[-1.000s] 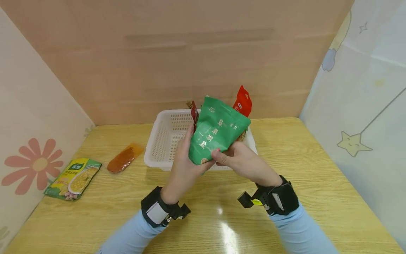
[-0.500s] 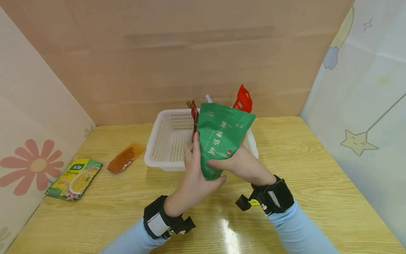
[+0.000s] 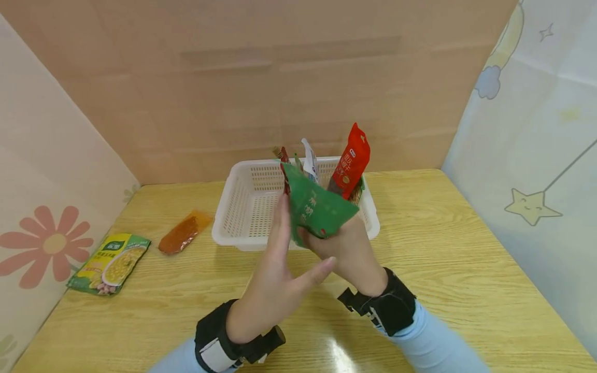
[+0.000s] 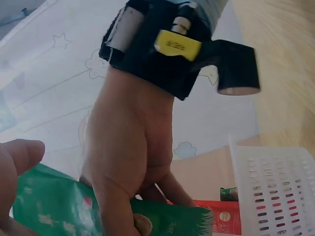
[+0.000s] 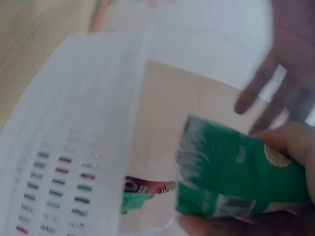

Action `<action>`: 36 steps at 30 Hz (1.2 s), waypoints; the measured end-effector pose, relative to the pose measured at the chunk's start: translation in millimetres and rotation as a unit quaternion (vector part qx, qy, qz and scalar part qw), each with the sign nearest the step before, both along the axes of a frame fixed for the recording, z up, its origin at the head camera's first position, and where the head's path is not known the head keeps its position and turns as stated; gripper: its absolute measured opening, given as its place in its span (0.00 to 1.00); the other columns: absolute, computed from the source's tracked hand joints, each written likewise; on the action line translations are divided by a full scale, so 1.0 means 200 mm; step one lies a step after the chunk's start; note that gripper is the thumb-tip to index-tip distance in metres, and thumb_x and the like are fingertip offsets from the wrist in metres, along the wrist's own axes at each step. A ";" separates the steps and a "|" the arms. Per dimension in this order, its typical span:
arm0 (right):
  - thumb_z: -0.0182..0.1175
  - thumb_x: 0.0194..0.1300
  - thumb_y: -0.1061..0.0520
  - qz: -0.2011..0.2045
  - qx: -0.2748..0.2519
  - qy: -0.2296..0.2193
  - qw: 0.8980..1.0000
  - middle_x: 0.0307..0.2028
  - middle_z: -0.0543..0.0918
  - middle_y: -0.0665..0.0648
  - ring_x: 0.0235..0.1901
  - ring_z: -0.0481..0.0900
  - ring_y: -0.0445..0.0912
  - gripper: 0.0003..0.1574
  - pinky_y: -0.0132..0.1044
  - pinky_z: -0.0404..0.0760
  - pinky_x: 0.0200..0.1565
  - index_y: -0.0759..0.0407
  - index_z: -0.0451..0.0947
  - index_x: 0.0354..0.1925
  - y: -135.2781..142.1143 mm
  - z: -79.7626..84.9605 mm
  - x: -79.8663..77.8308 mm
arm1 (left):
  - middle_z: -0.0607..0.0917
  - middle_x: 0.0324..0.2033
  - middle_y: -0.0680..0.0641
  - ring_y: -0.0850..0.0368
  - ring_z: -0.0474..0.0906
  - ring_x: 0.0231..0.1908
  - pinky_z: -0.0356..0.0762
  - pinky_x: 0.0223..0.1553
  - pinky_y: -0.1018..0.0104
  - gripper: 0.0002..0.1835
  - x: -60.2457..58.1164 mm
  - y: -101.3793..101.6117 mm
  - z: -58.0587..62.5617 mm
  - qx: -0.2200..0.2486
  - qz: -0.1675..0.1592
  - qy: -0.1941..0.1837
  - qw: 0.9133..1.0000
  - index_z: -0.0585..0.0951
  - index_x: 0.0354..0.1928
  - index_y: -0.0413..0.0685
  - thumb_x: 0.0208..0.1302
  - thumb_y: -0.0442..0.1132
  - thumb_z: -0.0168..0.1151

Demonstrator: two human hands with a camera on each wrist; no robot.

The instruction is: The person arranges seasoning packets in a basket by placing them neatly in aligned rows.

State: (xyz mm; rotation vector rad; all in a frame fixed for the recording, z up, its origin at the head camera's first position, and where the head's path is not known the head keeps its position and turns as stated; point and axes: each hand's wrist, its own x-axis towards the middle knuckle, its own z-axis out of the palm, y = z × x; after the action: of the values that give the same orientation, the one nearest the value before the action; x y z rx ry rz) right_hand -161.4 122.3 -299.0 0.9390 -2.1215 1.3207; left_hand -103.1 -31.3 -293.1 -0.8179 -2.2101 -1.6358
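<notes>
In the head view a green bag of salt [image 3: 322, 207] is held tilted above the front of a white plastic basket [image 3: 238, 242]. My right hand [image 3: 350, 254] grips its lower end, thumb across the printed front. To its left my left hand [image 3: 275, 280] has straight fingers and a thumb spread wide; its fingertips lie along the bag's left edge, and whether they touch is unclear. The right wrist view shows the bag's base [image 5: 221, 172] between right thumb and fingers, with the left fingers [image 5: 261, 88] apart from it.
Inside the basket stand a red snack pouch [image 3: 351, 165], a white packet [image 3: 310, 161] and a dark red packet [image 3: 284, 154]. On the table to the left lie a packet with orange-brown contents [image 3: 179, 235] and a yellow-green food pouch [image 3: 109, 263]. Printed side sheets flank the table.
The bag first came nearer and more upright, then tipped back toward the basket with the right hand turning. The left hand's hold has loosened, and its thumb has come off the bag.
</notes>
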 end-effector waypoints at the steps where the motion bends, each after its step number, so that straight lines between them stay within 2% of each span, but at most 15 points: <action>1: 0.73 0.51 0.69 -0.029 0.019 0.039 0.999 0.50 0.84 0.57 0.43 0.84 0.47 0.39 0.43 0.83 0.46 0.61 0.74 0.62 -0.01 -0.01 0.01 | 0.31 0.77 0.57 0.57 0.28 0.76 0.39 0.72 0.46 0.60 0.00 0.00 0.01 0.009 -0.012 0.000 1.000 0.31 0.78 0.61 0.63 0.43 0.70; 3: 0.72 0.52 0.67 -0.081 0.061 0.107 0.989 0.50 0.85 0.59 0.42 0.85 0.49 0.39 0.44 0.84 0.43 0.63 0.74 0.63 -0.05 -0.04 0.03 | 0.32 0.77 0.58 0.57 0.31 0.76 0.42 0.72 0.49 0.59 -0.01 0.00 0.01 0.026 -0.031 0.000 0.999 0.31 0.78 0.65 0.64 0.44 0.69; 6: 0.69 0.58 0.67 -0.137 0.107 0.163 0.971 0.55 0.82 0.62 0.45 0.85 0.53 0.39 0.46 0.85 0.44 0.65 0.70 0.67 -0.09 -0.09 0.06 | 0.39 0.78 0.56 0.55 0.44 0.75 0.52 0.71 0.51 0.57 -0.03 0.01 -0.01 0.042 -0.047 0.006 0.998 0.33 0.78 0.64 0.65 0.45 0.68; 10: 0.56 0.71 0.64 -0.196 0.143 0.220 0.945 0.52 0.82 0.68 0.45 0.84 0.60 0.27 0.51 0.84 0.44 0.67 0.70 0.66 -0.14 -0.13 0.09 | 0.63 0.70 0.45 0.52 0.69 0.64 0.73 0.60 0.56 0.45 -0.03 0.02 -0.05 0.044 -0.051 0.017 0.998 0.45 0.77 0.49 0.70 0.43 0.63; 12: 0.49 0.75 0.62 -0.224 0.158 0.250 0.929 0.48 0.83 0.71 0.42 0.85 0.62 0.23 0.53 0.84 0.43 0.67 0.71 0.65 -0.16 -0.14 0.10 | 0.71 0.64 0.42 0.51 0.74 0.59 0.76 0.57 0.57 0.37 -0.03 0.02 -0.06 0.054 -0.043 0.023 0.997 0.51 0.75 0.41 0.73 0.40 0.58; 14: 0.43 0.78 0.60 -0.249 0.174 0.272 0.913 0.47 0.83 0.72 0.40 0.85 0.62 0.23 0.54 0.84 0.42 0.67 0.73 0.63 -0.17 -0.14 0.11 | 0.70 0.65 0.41 0.50 0.72 0.61 0.74 0.59 0.57 0.33 -0.04 0.02 -0.06 0.074 -0.034 0.021 0.996 0.51 0.75 0.39 0.76 0.38 0.52; 16: 0.41 0.79 0.59 -0.268 0.193 0.285 0.900 0.46 0.83 0.73 0.39 0.85 0.62 0.23 0.54 0.84 0.41 0.67 0.75 0.61 -0.17 -0.14 0.12 | 0.61 0.72 0.42 0.49 0.63 0.68 0.66 0.65 0.57 0.34 -0.05 0.01 -0.06 0.091 -0.021 0.021 0.995 0.46 0.77 0.40 0.78 0.35 0.47; 19: 0.43 0.79 0.58 -0.277 0.211 0.293 0.890 0.47 0.83 0.72 0.40 0.86 0.61 0.22 0.54 0.84 0.43 0.66 0.77 0.59 -0.18 -0.13 0.13 | 0.48 0.76 0.45 0.47 0.52 0.73 0.57 0.68 0.56 0.36 -0.06 -0.01 -0.05 0.108 -0.006 0.031 0.994 0.38 0.78 0.45 0.78 0.30 0.43; 21: 0.48 0.77 0.59 -0.279 0.219 0.294 0.888 0.47 0.83 0.72 0.40 0.86 0.61 0.20 0.53 0.84 0.43 0.65 0.77 0.60 -0.18 -0.13 0.13 | 0.51 0.76 0.44 0.45 0.55 0.72 0.60 0.67 0.55 0.35 -0.06 -0.03 -0.05 0.110 0.008 0.030 0.993 0.41 0.78 0.44 0.77 0.28 0.42; 24: 0.61 0.69 0.60 -0.279 0.237 0.295 0.883 0.48 0.83 0.72 0.41 0.86 0.60 0.23 0.52 0.83 0.45 0.65 0.77 0.61 -0.19 -0.13 0.13 | 0.61 0.71 0.41 0.45 0.62 0.68 0.65 0.65 0.53 0.29 -0.07 -0.05 -0.04 0.107 0.037 -0.007 0.994 0.50 0.76 0.39 0.78 0.31 0.41; 26: 0.70 0.61 0.58 -0.270 0.253 0.285 0.884 0.48 0.82 0.71 0.41 0.86 0.60 0.32 0.53 0.83 0.47 0.64 0.76 0.62 -0.19 -0.12 0.13 | 0.67 0.68 0.39 0.46 0.66 0.66 0.67 0.64 0.51 0.25 -0.09 -0.07 -0.03 0.101 0.057 -0.046 0.992 0.56 0.74 0.35 0.80 0.35 0.39; 28: 0.76 0.53 0.55 -0.250 0.269 0.262 0.893 0.48 0.82 0.71 0.42 0.85 0.61 0.40 0.55 0.82 0.49 0.64 0.75 0.63 -0.18 -0.11 0.13 | 0.72 0.63 0.36 0.46 0.69 0.63 0.69 0.62 0.49 0.23 -0.11 -0.09 -0.02 0.096 0.076 -0.079 0.989 0.62 0.70 0.32 0.81 0.38 0.38; 32: 0.77 0.52 0.43 -0.162 0.292 0.158 0.929 0.55 0.80 0.69 0.51 0.82 0.60 0.50 0.62 0.74 0.57 0.63 0.72 0.66 -0.13 -0.05 0.14 | 0.77 0.54 0.34 0.44 0.75 0.55 0.74 0.56 0.49 0.22 -0.15 -0.14 0.00 0.079 0.116 -0.107 0.984 0.69 0.61 0.28 0.81 0.41 0.38; 34: 0.72 0.56 0.38 -0.114 0.275 0.117 0.947 0.56 0.80 0.66 0.51 0.82 0.57 0.47 0.59 0.75 0.56 0.62 0.73 0.66 -0.08 0.00 0.12 | 0.79 0.50 0.34 0.44 0.77 0.52 0.75 0.54 0.50 0.22 -0.17 -0.18 0.01 0.079 0.136 -0.115 0.981 0.71 0.58 0.28 0.81 0.43 0.38; 36: 0.65 0.60 0.35 -0.086 0.236 0.105 0.962 0.53 0.83 0.63 0.45 0.85 0.54 0.43 0.52 0.81 0.51 0.63 0.76 0.62 -0.02 0.05 0.09 | 0.79 0.50 0.35 0.46 0.77 0.52 0.74 0.55 0.51 0.22 -0.20 -0.22 0.03 0.095 0.141 -0.127 0.977 0.70 0.59 0.30 0.81 0.44 0.38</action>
State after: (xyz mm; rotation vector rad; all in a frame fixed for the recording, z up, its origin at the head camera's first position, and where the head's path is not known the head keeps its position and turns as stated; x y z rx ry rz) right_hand -143.3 119.3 -288.1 0.9937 -2.3273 0.6047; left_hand -143.1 -75.0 -287.2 -0.2408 -2.1613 -1.8505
